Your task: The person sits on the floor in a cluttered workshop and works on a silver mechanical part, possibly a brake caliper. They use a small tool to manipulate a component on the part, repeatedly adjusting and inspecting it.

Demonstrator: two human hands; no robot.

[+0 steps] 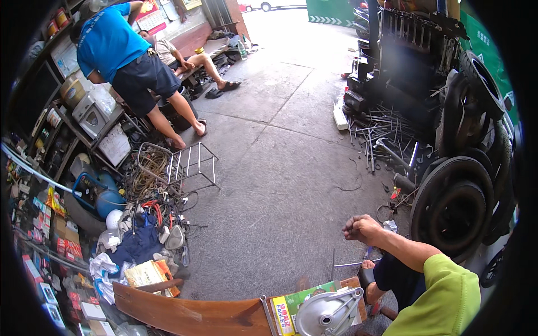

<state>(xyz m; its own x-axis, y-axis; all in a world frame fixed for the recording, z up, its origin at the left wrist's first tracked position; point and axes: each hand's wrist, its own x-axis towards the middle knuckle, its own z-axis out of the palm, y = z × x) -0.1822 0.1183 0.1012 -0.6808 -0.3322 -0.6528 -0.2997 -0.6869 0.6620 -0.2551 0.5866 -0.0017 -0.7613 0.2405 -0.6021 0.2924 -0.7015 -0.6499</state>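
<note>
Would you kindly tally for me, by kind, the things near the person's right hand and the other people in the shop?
Right hand, fist closed: 1
Tyres stacked at right: 2 clearly, more behind cannot be counted
Silver engine cover on the wooden bench: 1
Other people: 2
Total: 6

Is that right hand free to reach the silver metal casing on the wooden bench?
Probably yes. The right hand is a closed fist hovering over bare concrete, and nothing stands between it and the silver metal casing on the wooden bench just below.
</note>
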